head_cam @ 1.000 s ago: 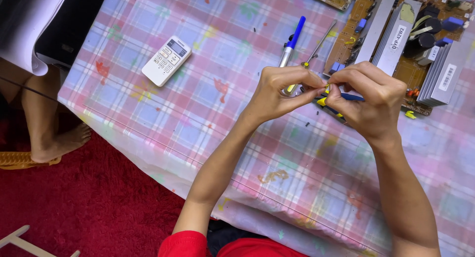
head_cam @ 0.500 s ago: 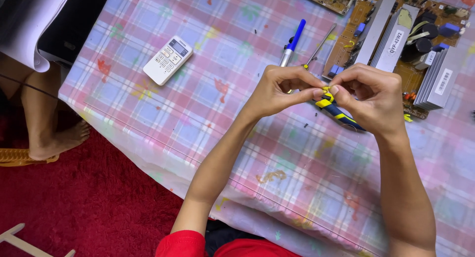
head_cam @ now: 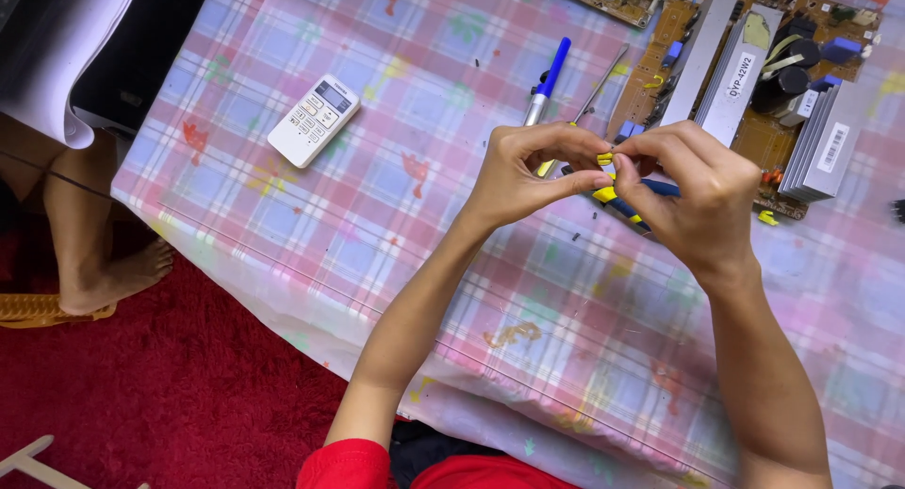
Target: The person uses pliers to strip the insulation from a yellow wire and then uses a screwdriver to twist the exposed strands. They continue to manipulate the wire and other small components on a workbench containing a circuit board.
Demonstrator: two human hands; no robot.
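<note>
My left hand (head_cam: 528,173) and my right hand (head_cam: 693,192) meet above the table, fingertips pinched together on a small yellow part (head_cam: 604,157). Just under them lies a blue and yellow tool (head_cam: 627,206), partly hidden by my right hand; whether that hand grips it is unclear. A blue and silver pen (head_cam: 545,86) lies on the checked tablecloth (head_cam: 396,187) just beyond my left hand, beside a thin metal rod (head_cam: 603,84).
A white remote control (head_cam: 313,120) lies at the left. An open circuit board with heat sinks and capacitors (head_cam: 754,65) fills the far right. Another person's bare leg and foot (head_cam: 99,253) stand on the red carpet (head_cam: 170,395) at the left edge.
Both hands stay joined at the fingertips and have shifted slightly; the fingers rework their pinch on the small yellow part.
</note>
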